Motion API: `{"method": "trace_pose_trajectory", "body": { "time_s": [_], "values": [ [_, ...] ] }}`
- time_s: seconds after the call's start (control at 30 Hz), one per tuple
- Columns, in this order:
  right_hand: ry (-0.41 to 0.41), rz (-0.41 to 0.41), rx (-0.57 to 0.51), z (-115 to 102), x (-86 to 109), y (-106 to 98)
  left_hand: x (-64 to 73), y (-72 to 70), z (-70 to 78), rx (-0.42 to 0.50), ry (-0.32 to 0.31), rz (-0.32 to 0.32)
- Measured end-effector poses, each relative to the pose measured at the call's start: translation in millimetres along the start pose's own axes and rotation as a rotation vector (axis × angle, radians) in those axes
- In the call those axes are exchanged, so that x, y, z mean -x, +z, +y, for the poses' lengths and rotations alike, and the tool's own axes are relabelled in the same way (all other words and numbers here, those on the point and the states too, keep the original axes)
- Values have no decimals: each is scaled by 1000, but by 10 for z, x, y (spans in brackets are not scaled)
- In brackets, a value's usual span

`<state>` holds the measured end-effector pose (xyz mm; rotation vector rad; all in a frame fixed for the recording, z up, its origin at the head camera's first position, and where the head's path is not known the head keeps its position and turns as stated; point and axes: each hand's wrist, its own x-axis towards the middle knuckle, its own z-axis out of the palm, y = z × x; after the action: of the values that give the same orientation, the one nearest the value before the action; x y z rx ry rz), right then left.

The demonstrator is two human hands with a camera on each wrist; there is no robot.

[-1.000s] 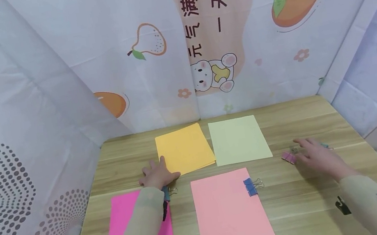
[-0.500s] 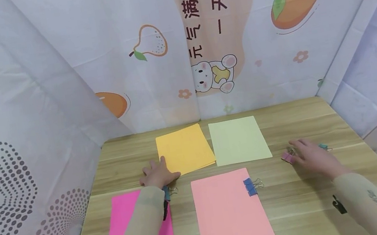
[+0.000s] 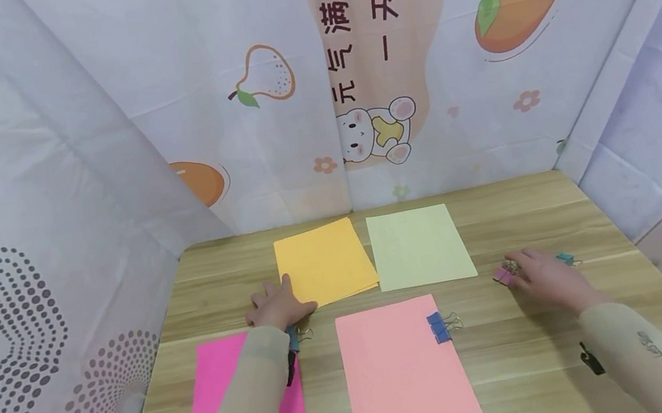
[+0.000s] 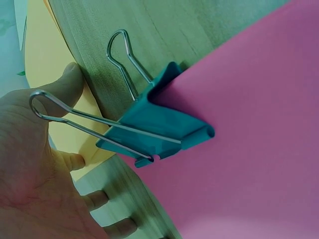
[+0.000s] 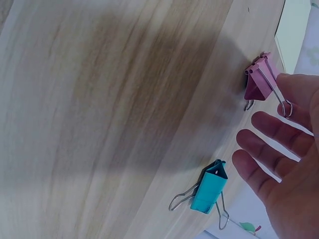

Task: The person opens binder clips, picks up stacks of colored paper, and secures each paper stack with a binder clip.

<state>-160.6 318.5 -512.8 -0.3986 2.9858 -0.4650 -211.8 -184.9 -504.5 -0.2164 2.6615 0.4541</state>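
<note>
My left hand (image 3: 275, 307) rests at the left edge of the yellow paper sheets (image 3: 326, 262), thumb and a fingertip on the paper, other fingers spread on the table. Below that hand, a teal binder clip (image 4: 154, 119) is clamped on the edge of magenta paper (image 4: 249, 134). At the right, my right hand (image 3: 543, 277) has thumb and index finger around a wire handle of a pink binder clip (image 5: 259, 79), which sits on the table. Its other fingers are extended. A second teal binder clip (image 5: 210, 191) lies beside them.
Light pink paper (image 3: 405, 377) lies at the front middle, a blue binder clip (image 3: 439, 327) on its right edge. Pale green paper (image 3: 419, 246) lies behind. A black clip (image 3: 591, 359) is near the right sleeve. Printed curtains (image 3: 292, 132) border the table.
My right hand has moved slightly left and its fingers have come in around the pink binder clip's handle. My left hand stays at the yellow paper.
</note>
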Motion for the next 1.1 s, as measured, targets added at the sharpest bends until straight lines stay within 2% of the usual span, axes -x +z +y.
{"method": "trace_pose_trajectory", "body": {
  "time_s": [0.4,0.7,1.1],
  "values": [
    [-19,17,-12,33,10,38,40,-12,22,14,0,2],
    [44,-57,-37,15,10,-3,51,-16,25,21,-7,-6],
    [64,-64,-73,0,30,-19,67,-23,35,20,-8,-11]
  ]
}}
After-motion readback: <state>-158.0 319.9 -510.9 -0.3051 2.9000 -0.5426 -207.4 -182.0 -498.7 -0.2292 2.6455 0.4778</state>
